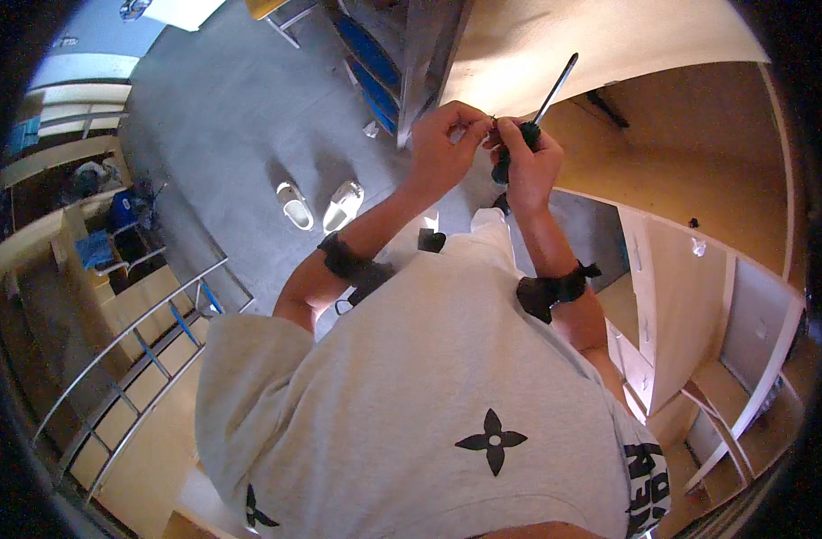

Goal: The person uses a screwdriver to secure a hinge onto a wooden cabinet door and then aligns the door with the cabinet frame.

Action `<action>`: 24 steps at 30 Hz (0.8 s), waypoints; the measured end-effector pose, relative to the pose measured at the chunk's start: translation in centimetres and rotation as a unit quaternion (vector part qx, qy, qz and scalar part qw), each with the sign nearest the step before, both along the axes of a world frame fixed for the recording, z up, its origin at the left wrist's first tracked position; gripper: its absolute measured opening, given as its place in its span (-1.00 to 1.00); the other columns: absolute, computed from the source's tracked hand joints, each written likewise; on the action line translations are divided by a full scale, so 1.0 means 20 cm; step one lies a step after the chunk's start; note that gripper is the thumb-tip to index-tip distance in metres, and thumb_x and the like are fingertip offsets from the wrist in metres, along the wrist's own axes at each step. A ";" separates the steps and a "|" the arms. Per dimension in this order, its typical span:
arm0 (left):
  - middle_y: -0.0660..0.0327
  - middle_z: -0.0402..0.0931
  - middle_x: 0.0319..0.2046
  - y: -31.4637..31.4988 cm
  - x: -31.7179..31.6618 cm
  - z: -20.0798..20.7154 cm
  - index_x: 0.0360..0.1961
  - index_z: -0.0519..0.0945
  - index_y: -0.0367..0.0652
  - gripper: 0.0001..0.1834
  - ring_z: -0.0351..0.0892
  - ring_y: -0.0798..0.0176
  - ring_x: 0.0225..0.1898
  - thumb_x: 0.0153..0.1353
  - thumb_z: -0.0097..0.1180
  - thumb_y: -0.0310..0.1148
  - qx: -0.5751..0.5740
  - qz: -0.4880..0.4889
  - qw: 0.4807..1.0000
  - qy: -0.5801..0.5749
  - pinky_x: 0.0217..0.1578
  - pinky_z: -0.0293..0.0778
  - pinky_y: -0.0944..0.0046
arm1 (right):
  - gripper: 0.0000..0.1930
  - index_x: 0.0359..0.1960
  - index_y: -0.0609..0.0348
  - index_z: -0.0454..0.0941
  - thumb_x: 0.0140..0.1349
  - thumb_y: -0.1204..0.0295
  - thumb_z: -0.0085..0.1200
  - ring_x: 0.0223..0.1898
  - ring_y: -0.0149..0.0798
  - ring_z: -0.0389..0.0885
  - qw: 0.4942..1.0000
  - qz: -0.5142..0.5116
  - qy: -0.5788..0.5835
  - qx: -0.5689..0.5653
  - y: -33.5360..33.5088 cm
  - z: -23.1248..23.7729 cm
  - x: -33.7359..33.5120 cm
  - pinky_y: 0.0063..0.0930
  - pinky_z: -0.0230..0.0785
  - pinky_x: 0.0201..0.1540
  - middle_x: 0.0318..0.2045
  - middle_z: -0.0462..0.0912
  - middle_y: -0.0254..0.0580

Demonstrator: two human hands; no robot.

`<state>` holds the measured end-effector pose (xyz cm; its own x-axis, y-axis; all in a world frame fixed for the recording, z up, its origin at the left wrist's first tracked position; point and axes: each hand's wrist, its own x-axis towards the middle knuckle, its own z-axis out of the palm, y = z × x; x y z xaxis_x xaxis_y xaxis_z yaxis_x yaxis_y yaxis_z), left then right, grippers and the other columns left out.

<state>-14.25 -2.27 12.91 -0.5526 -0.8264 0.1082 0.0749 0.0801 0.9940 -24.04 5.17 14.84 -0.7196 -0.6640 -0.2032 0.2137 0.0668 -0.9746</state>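
Smooth grey floor (213, 117) spreads across the upper left and middle of the room, curving with the wide lens, and pale wooden furniture (716, 162) fills the right side, its deep open compartment lying beyond the person's hands. Below that compartment stands a pale wooden cabinet (689, 314) with slim handles on its front. At the lower left, a tubular silver metal rail (134, 406) with crossbars runs diagonally beside light wooden panels. Across the lower middle is the person's loose light-grey T-shirt (366, 377), printed with a black four-petalled flower (492, 441). Two pale slip-on shoes (343, 206) rest side by side on the floor, left of the forearms. Black straps (555, 292) are wrapped round both forearms. Both hands are raised and brought together in front of the furniture, fingertips meeting or nearly so. Within the right hand (535, 171) sits a screwdriver with a dark green and black handle (530, 133) and a long, slim metal shaft, gripped by the handle, tip slanting up and to the right. The left hand (449, 148) has thumb and forefinger pinched at a tiny dark piece (494, 123) beside the right fingertips; it is too small to identify. A crumpled white scrap (698, 246) shows on the furniture's lower edge.
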 end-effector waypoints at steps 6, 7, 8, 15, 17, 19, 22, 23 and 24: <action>0.18 0.59 -0.47 0.02 -0.06 -0.03 -0.42 0.58 -0.32 -0.96 0.56 0.41 -0.44 0.09 0.14 -0.56 -0.003 0.042 0.997 0.059 -0.36 0.49 0.42 | -0.84 -0.45 0.28 0.59 0.14 0.41 0.16 -0.58 -0.56 0.46 0.984 -0.009 0.168 0.052 0.02 0.00 0.00 -0.68 0.31 -0.53 -0.59 0.60 -0.32; 0.18 0.59 -0.46 0.02 -0.07 -0.03 -0.41 0.58 -0.32 -0.95 0.57 0.41 -0.43 0.09 0.14 -0.56 0.028 0.044 0.997 0.058 -0.35 0.50 0.43 | -0.84 -0.44 0.27 0.59 0.14 0.41 0.17 -0.58 -0.57 0.45 0.986 -0.014 0.159 0.048 0.02 0.00 0.00 -0.69 0.30 -0.53 -0.59 0.60 -0.33; 0.18 0.59 -0.46 0.03 -0.07 -0.03 -0.40 0.58 -0.33 -0.95 0.57 0.41 -0.42 0.08 0.14 -0.56 0.015 0.047 0.997 0.063 -0.35 0.50 0.43 | -0.85 -0.43 0.26 0.60 0.13 0.40 0.17 -0.57 -0.58 0.45 0.988 -0.016 0.147 0.034 0.02 0.01 -0.01 -0.69 0.30 -0.52 -0.58 0.60 -0.34; 0.17 0.60 -0.42 0.05 -0.11 0.00 -0.38 0.59 -0.34 -0.93 0.58 0.40 -0.38 0.08 0.14 -0.57 0.029 0.040 0.997 0.067 -0.32 0.51 0.43 | -0.87 -0.37 0.25 0.62 0.12 0.43 0.16 -0.60 -0.57 0.44 0.983 0.003 0.176 0.043 0.05 0.04 -0.06 -0.69 0.28 -0.56 -0.58 0.60 -0.36; 0.17 0.60 -0.41 0.05 -0.13 0.00 -0.38 0.59 -0.33 -0.93 0.58 0.40 -0.37 0.08 0.14 -0.57 0.014 0.032 0.996 0.078 -0.31 0.51 0.44 | -0.87 -0.36 0.24 0.63 0.12 0.44 0.15 -0.61 -0.57 0.43 0.991 -0.003 0.122 0.050 0.07 0.05 -0.07 -0.70 0.27 -0.58 -0.58 0.60 -0.37; 0.17 0.60 -0.41 0.05 -0.13 -0.01 -0.39 0.60 -0.33 -0.93 0.58 0.40 -0.37 0.08 0.15 -0.57 -0.009 0.021 0.995 0.096 -0.30 0.50 0.44 | -0.87 -0.38 0.24 0.63 0.12 0.43 0.15 -0.63 -0.57 0.43 0.993 0.007 0.109 0.050 0.08 0.07 -0.09 -0.70 0.26 -0.59 -0.61 0.58 -0.37; 0.16 0.60 -0.41 0.04 -0.13 -0.03 -0.39 0.60 -0.32 -0.93 0.57 0.41 -0.37 0.07 0.15 -0.57 -0.054 -0.007 0.994 0.090 -0.29 0.50 0.44 | -0.87 -0.39 0.30 0.61 0.14 0.45 0.13 -0.63 -0.54 0.44 0.995 0.019 0.085 0.044 0.10 0.07 -0.11 -0.69 0.26 -0.60 -0.60 0.58 -0.30; 0.16 0.60 -0.41 0.03 -0.13 -0.04 -0.39 0.60 -0.32 -0.93 0.57 0.41 -0.36 0.07 0.16 -0.57 -0.067 -0.013 0.993 0.092 -0.28 0.50 0.43 | -0.87 -0.39 0.32 0.60 0.14 0.47 0.13 -0.63 -0.53 0.44 0.996 0.023 0.076 0.039 0.10 0.07 -0.12 -0.68 0.26 -0.60 -0.59 0.58 -0.26; 0.16 0.60 -0.41 0.03 -0.12 -0.05 -0.38 0.60 -0.32 -0.93 0.57 0.41 -0.36 0.07 0.16 -0.57 -0.079 -0.021 0.993 0.087 -0.28 0.50 0.43 | -0.86 -0.39 0.32 0.60 0.14 0.46 0.13 -0.63 -0.53 0.44 0.996 0.029 0.076 0.044 0.11 0.07 -0.13 -0.68 0.26 -0.60 -0.60 0.58 -0.27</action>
<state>-16.71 -1.70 11.92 -0.5475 -0.7685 0.3311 0.2512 0.2265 0.9411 -26.56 7.29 16.23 -0.7079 -0.6893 -0.1538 0.0576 0.1607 -0.9853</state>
